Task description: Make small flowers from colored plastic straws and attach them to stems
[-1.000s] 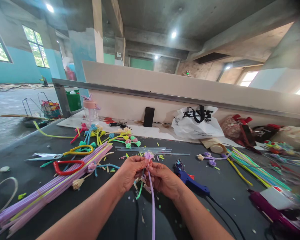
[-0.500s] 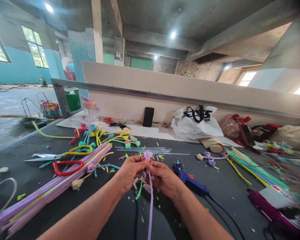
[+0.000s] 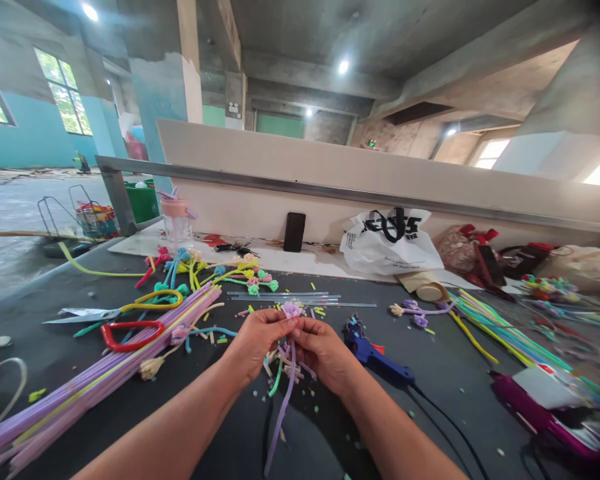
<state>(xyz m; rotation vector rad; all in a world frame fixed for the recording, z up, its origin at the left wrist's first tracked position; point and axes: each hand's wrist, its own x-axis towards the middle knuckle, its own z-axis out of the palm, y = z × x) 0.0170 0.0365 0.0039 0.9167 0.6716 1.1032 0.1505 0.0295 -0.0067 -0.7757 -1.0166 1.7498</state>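
The left hand [image 3: 260, 343] and right hand [image 3: 325, 350] pinch a lilac pipe-cleaner flower [image 3: 292, 309] above the dark table [image 3: 230, 440], its stem [image 3: 283, 407] dangling, fingertips [image 3: 286, 327] hiding the stem's top. Beside them lies a blue glue gun [image 3: 379, 359]. Farther back, a white bag [image 3: 387, 255] bears black lettering, partly masked by its handle, unreadable whole.

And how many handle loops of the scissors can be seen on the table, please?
2: the yellow loop lies farther away, the red loop nearer, both left of the left hand. None seems hidden.
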